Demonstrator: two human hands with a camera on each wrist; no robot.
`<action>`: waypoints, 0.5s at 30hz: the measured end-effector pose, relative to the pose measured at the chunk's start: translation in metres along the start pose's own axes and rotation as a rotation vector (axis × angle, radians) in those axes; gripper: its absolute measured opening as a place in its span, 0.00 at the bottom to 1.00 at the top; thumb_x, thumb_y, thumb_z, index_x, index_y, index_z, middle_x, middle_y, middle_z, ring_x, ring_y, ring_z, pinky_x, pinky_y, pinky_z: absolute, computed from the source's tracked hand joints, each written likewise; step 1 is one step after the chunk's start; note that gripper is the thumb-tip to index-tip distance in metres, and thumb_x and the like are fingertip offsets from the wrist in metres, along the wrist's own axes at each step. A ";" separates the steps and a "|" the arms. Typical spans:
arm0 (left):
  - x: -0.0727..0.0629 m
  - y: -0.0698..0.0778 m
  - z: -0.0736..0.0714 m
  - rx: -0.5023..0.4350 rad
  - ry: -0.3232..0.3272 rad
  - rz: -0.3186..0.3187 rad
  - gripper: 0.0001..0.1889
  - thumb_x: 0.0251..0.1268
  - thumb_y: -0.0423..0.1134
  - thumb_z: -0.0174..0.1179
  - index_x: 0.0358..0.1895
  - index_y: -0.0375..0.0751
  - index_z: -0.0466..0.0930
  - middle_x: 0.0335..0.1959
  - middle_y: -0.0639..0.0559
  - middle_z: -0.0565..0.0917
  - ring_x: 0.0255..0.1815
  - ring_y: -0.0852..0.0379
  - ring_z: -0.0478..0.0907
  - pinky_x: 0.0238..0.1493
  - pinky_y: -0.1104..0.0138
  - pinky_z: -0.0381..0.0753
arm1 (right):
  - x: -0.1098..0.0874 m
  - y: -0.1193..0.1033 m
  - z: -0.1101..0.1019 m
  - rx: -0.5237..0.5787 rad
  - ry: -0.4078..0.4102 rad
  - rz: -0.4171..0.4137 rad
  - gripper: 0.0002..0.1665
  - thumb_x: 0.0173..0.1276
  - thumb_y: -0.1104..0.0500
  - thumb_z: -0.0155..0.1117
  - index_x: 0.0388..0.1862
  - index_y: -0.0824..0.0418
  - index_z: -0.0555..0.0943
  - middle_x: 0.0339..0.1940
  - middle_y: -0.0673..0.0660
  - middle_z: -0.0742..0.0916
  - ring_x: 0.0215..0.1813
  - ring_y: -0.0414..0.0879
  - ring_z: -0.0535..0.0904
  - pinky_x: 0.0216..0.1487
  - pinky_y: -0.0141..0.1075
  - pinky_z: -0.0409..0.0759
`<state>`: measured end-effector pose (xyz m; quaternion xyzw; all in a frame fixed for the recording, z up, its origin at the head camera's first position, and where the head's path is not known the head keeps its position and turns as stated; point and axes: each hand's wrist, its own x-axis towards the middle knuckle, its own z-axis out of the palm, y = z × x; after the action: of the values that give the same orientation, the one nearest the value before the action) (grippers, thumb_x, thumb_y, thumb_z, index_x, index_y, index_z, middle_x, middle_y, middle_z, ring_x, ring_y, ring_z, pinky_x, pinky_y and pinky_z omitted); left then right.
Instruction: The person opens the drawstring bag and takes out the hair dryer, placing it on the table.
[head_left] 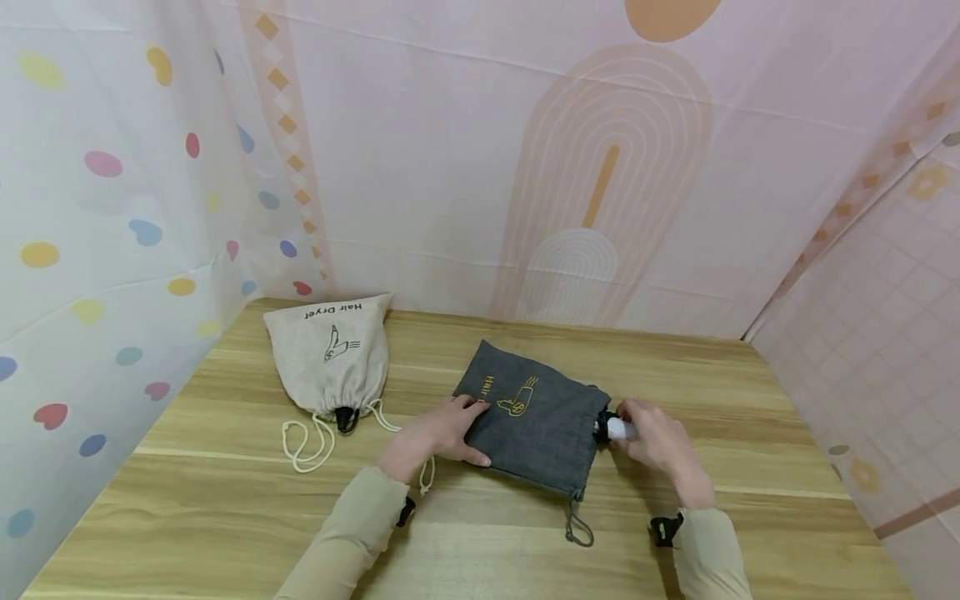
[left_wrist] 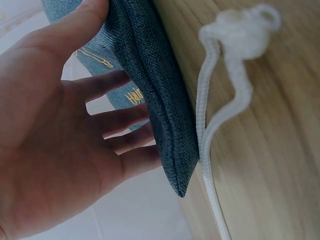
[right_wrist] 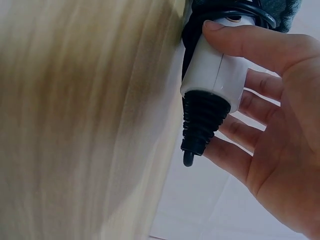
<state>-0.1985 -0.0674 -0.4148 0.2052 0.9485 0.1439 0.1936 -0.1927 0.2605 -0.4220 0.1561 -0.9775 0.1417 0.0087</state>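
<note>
A dark grey drawstring bag [head_left: 536, 425] with a yellow hair dryer drawing lies on the wooden table. Out of its right end sticks the white handle of a hair dryer [right_wrist: 215, 67], black cord wound round it and a ribbed black cord sleeve at its tip. My right hand [head_left: 660, 437] holds this handle, thumb on one side and fingers on the other. The dryer's remaining part is hidden by the bag. At the bag's left end rests my left hand [head_left: 446, 429]; its spread, fairly straight fingers [left_wrist: 125, 117] touch the cloth, the thumb lying along the near edge.
A beige drawstring bag [head_left: 337, 350] marked "Hair Dryer" lies at the back left, its white cord [left_wrist: 205, 100] trailing close to my left hand. A grey cord loop [head_left: 577, 529] hangs off the dark bag's near corner. Patterned curtains [head_left: 435, 167] border the table [head_left: 262, 533].
</note>
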 end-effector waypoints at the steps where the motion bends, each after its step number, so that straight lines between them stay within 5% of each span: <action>1: 0.000 0.000 0.000 -0.001 -0.001 0.000 0.45 0.52 0.58 0.67 0.72 0.45 0.59 0.71 0.41 0.62 0.73 0.40 0.58 0.68 0.50 0.65 | -0.001 0.000 0.000 0.000 -0.002 -0.001 0.16 0.55 0.62 0.70 0.41 0.61 0.77 0.37 0.57 0.84 0.34 0.48 0.79 0.28 0.41 0.76; 15: -0.001 0.000 0.001 0.010 0.018 -0.014 0.46 0.49 0.58 0.68 0.70 0.43 0.62 0.71 0.37 0.62 0.72 0.37 0.58 0.67 0.49 0.67 | -0.007 0.000 -0.006 0.000 -0.041 0.019 0.18 0.52 0.60 0.71 0.41 0.59 0.76 0.35 0.55 0.84 0.31 0.44 0.78 0.25 0.36 0.72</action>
<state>-0.1975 -0.0676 -0.4154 0.1982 0.9523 0.1397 0.1852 -0.1865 0.2642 -0.4169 0.1496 -0.9789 0.1385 -0.0127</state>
